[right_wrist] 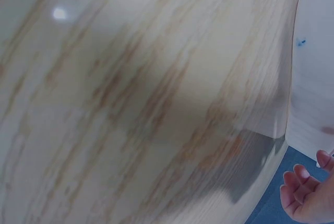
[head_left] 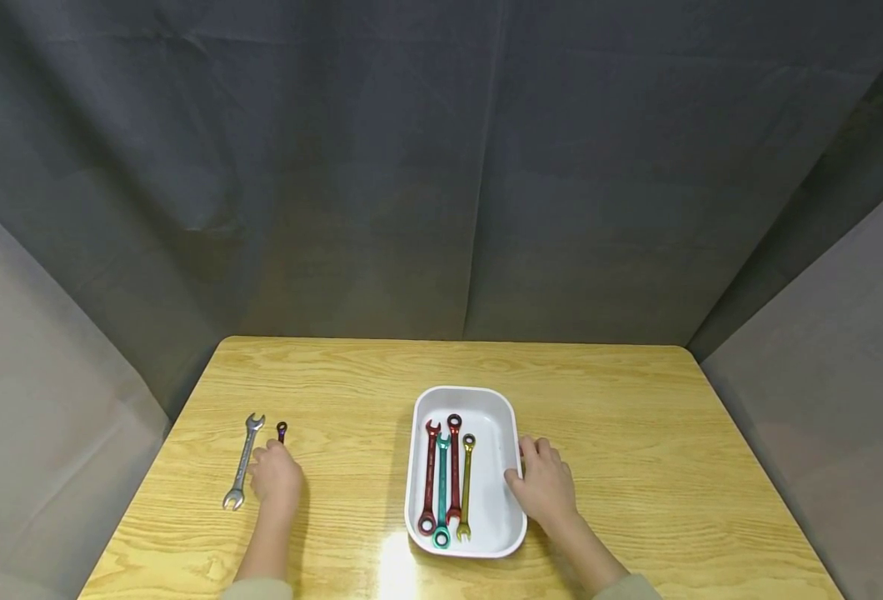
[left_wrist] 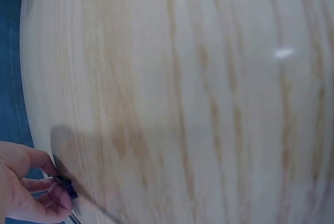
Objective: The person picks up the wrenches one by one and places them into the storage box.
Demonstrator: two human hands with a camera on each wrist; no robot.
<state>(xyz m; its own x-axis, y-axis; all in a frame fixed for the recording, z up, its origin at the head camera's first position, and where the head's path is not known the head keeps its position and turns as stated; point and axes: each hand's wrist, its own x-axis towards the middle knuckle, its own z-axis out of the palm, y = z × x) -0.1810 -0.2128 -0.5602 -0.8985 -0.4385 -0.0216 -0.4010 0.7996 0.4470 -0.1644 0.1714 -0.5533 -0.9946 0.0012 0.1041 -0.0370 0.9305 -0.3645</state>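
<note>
My left hand (head_left: 276, 477) pinches a dark purple wrench (head_left: 281, 430) at the left of the table; its ring end shows beyond the fingers and the hand hides the rest. In the left wrist view, the thumb and fingers close round a dark end of this wrench (left_wrist: 68, 186). A silver open-end wrench (head_left: 244, 462) lies just left of that hand. My right hand (head_left: 548, 487) holds the right rim of a white tray (head_left: 497, 500), thumb over the edge and fingers outside. Inside lie two red wrenches (head_left: 430, 477), a teal wrench (head_left: 442, 492) and a yellow wrench (head_left: 467, 487), roughly side by side.
The wood-grain table (head_left: 344, 417) carries the tray near its middle front. A dark grey curtain (head_left: 351, 208) hangs behind the far edge, with paler grey panels (head_left: 846, 375) at both sides.
</note>
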